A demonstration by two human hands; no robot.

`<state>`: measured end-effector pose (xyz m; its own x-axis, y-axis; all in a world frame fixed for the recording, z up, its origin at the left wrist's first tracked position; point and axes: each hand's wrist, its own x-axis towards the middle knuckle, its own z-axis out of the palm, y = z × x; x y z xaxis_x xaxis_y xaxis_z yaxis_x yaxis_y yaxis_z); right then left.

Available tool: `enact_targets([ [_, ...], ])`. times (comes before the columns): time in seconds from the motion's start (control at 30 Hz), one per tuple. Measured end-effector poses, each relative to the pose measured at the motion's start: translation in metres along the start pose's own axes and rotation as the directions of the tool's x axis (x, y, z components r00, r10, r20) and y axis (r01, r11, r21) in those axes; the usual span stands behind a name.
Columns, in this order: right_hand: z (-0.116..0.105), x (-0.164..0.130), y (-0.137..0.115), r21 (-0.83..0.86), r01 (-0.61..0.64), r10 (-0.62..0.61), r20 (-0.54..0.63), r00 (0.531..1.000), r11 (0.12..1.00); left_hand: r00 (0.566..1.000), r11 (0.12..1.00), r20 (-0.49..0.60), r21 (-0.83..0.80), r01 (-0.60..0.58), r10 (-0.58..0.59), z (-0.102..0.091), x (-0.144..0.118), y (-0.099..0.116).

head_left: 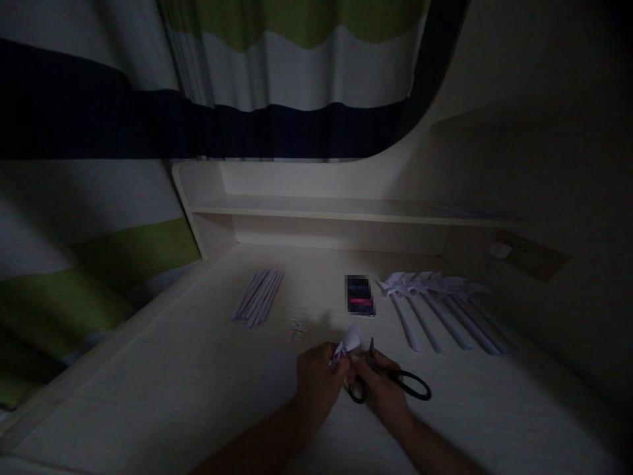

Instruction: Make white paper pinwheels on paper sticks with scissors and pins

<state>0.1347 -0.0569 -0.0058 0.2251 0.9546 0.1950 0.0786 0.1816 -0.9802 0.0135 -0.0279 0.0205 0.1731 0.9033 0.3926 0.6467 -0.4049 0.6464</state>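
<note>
A folded piece of white paper was above the desk, pinched in the left hand. The right hand, fingers against the left's, gripped black-handled scissors. Beyond lay small pale pieces, a phone, paper tubes at left and paper pinwheels at right.

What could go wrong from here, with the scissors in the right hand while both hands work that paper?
Scissors: a blade of the scissors juts from the right hand close to the folded paper, so a slip might nick the paper or the left hand.

Loose bits: the small pale pieces lie uncontained just beyond the left hand; a careless brush could scatter them.
</note>
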Motion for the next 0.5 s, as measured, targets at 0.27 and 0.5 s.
enact_targets([
  [0.27, -0.001, 0.002, 0.002, -0.085, 0.021, -0.02, 0.016, 1.0, 0.996, 1.0, 0.999, 0.004, -0.037, 0.007, -0.007, 0.002, 0.001, -0.002],
  [0.5, -0.025, 0.019, 0.01, -0.365, 0.834, -0.673, 0.494, 0.551, 0.414, 0.988, 0.971, 0.081, -0.192, 0.146, -0.132, 0.006, 0.003, -0.005],
])
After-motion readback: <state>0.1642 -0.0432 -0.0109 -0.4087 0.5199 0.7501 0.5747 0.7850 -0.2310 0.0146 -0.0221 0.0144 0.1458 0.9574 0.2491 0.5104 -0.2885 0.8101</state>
